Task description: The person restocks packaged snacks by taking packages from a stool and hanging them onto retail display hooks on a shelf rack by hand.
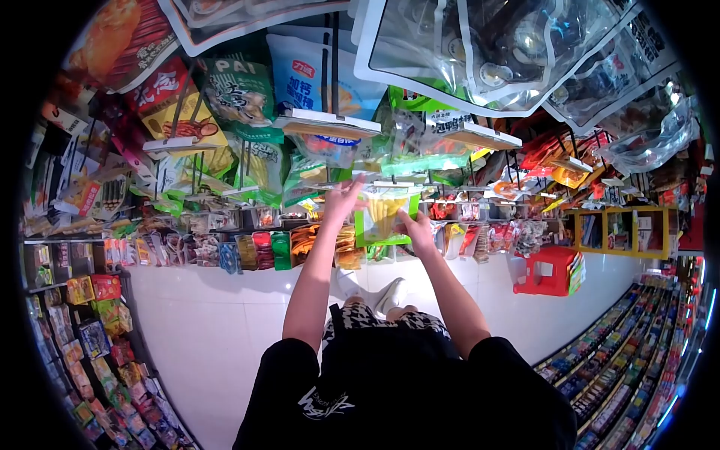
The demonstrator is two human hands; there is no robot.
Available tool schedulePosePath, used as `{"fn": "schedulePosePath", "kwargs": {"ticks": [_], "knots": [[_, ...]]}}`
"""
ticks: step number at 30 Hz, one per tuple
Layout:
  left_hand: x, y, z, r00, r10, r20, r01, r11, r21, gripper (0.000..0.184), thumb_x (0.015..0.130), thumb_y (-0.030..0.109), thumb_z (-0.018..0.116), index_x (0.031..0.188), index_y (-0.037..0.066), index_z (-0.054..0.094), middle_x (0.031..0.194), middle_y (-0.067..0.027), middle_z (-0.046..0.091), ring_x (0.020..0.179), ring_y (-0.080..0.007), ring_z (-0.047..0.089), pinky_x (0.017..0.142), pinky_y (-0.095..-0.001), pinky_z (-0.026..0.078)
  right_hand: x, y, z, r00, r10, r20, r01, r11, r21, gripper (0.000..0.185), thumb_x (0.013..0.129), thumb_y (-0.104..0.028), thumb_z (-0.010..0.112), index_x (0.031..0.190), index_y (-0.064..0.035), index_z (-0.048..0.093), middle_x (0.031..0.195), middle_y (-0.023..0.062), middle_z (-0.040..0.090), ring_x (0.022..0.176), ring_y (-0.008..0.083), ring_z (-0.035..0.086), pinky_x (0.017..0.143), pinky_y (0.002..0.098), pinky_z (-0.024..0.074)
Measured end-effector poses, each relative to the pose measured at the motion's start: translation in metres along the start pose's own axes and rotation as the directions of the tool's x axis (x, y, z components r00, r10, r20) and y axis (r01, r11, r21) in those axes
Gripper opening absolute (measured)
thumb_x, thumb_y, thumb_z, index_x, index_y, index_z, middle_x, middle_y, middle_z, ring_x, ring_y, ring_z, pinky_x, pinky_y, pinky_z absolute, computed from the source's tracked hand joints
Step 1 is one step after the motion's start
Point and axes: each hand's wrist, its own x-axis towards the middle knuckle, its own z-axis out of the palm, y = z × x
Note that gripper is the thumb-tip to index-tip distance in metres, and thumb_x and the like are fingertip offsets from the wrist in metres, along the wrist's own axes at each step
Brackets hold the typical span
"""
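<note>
My right hand (417, 227) grips the right edge of a green-edged clear packet (386, 216) with yellow contents, thumb on its front. To the left of the packet, my left hand (345, 201) is raised with its fingers apart, close to the packet's upper left edge. Whether those fingers touch the packet is unclear. Just above both hands, green and clear snack bags hang from metal hooks with white price tags (395, 184). A blue snack bag (322, 79) hangs higher up.
Large clear-fronted packets (502, 56) hang at the upper right. A red plastic stool (546, 271) stands on the white floor (217, 315) at the right, near a yellow-framed rack (622, 232). Stocked shelves line the left side (97, 337) and lower right (622, 352).
</note>
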Motion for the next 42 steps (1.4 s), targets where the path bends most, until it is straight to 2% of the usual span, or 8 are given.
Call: {"fn": "schedulePosePath", "kwargs": {"ticks": [17, 23, 25, 28, 34, 36, 38, 42], "knots": [[0.008, -0.001, 0.012, 0.993, 0.079, -0.086, -0.078, 0.997, 0.008, 0.053, 0.083, 0.045, 0.061, 0.101, -0.004, 0.058, 0.09, -0.0104, 0.065, 0.05, -0.011, 0.061, 0.043, -0.0193, 0.046, 0.013, -0.004, 0.001, 1.0, -0.002, -0.004, 0.002, 0.999, -0.047, 0.029, 0.085, -0.023, 0.062, 0.1, 0.0017, 0.057, 0.084, 0.0064, 0.061, 0.06, 0.0111, 0.056, 0.059, 0.0252, 0.0506], [0.053, -0.015, 0.012, 0.99, 0.07, -0.119, -0.058, 0.993, 0.103, 0.042, 0.084, 0.038, 0.062, 0.095, -0.002, 0.061, 0.087, -0.0117, 0.065, 0.058, -0.0144, 0.063, 0.051, -0.0265, 0.045, 0.04, -0.015, 0.015, 0.997, 0.066, -0.031, -0.065, 0.996, 0.055, 0.025, 0.086, -0.02, 0.062, 0.1, -0.001, 0.055, 0.081, 0.0045, 0.059, 0.058, 0.011, 0.055, 0.055, 0.0251, 0.0508], [0.074, -0.024, 0.018, 0.899, 0.385, -0.208, -0.372, 0.923, 0.098, 0.037, 0.084, 0.036, 0.062, 0.091, 0.0, 0.057, 0.075, -0.0053, 0.057, 0.05, -0.0109, 0.055, 0.045, -0.0246, 0.043, 0.054, -0.016, 0.02, 1.0, -0.008, -0.025, 0.009, 0.998, 0.055, 0.023, 0.086, -0.017, 0.06, 0.103, -0.0032, 0.053, 0.083, 0.0044, 0.059, 0.059, 0.0111, 0.056, 0.055, 0.0255, 0.0511], [0.095, -0.031, 0.022, 0.787, 0.54, -0.299, -0.536, 0.838, 0.104, 0.028, 0.084, 0.031, 0.064, 0.089, 0.005, 0.054, 0.065, 0.0002, 0.047, 0.047, -0.009, 0.049, 0.04, -0.024, 0.04, 0.073, -0.014, 0.021, 1.0, -0.019, 0.007, 0.018, 0.999, 0.049, 0.023, 0.088, -0.012, 0.056, 0.109, -0.007, 0.049, 0.088, 0.0044, 0.058, 0.062, 0.0124, 0.058, 0.056, 0.0268, 0.0525], [0.065, -0.029, 0.039, 0.91, 0.315, -0.27, -0.386, 0.881, -0.274, 0.022, 0.085, 0.018, 0.063, 0.097, 0.001, 0.055, 0.07, -0.0014, 0.055, 0.056, -0.01, 0.055, 0.049, -0.0218, 0.044, 0.073, 0.006, 0.02, 0.999, 0.041, -0.01, -0.04, 0.99, 0.138, 0.03, 0.086, -0.01, 0.055, 0.114, -0.0054, 0.044, 0.099, 0.0068, 0.057, 0.078, 0.0159, 0.06, 0.068, 0.031, 0.0513], [0.055, -0.048, 0.032, 0.83, 0.465, -0.307, -0.392, 0.879, 0.272, 0.029, 0.084, 0.01, 0.061, 0.109, -0.002, 0.053, 0.094, -0.0108, 0.058, 0.074, -0.0166, 0.06, 0.062, -0.0255, 0.048, 0.068, 0.018, 0.014, 0.999, 0.021, -0.044, -0.014, 0.986, 0.165, 0.04, 0.083, -0.009, 0.058, 0.119, -0.0042, 0.039, 0.106, 0.0087, 0.054, 0.084, 0.0175, 0.06, 0.071, 0.0318, 0.0491], [0.022, -0.043, 0.037, 0.765, 0.551, -0.335, -0.47, 0.832, 0.295, 0.031, 0.082, 0.006, 0.06, 0.111, -0.002, 0.053, 0.108, -0.017, 0.054, 0.085, -0.0239, 0.06, 0.074, -0.0314, 0.051, 0.051, 0.023, 0.007, 0.996, 0.029, -0.087, -0.013, 0.984, 0.179, 0.05, 0.081, -0.009, 0.06, 0.123, -0.0037, 0.035, 0.112, 0.0105, 0.051, 0.089, 0.0194, 0.059, 0.074, 0.0321, 0.047], [-0.023, -0.082, 0.037, 0.802, 0.487, -0.346, -0.376, 0.861, 0.342, 0.036, 0.08, 0.007, 0.061, 0.113, -0.003, 0.051, 0.116, -0.0187, 0.047, 0.09, -0.0258, 0.059, 0.078, -0.0329, 0.052, 0.005, 0.036, -0.026, 0.996, 0.076, -0.056, -0.066, 0.984, 0.164, 0.064, 0.075, -0.011, 0.065, 0.128, -0.0043, 0.03, 0.122, 0.0138, 0.042, 0.097, 0.0233, 0.056, 0.075, 0.0332, 0.0457]]}}
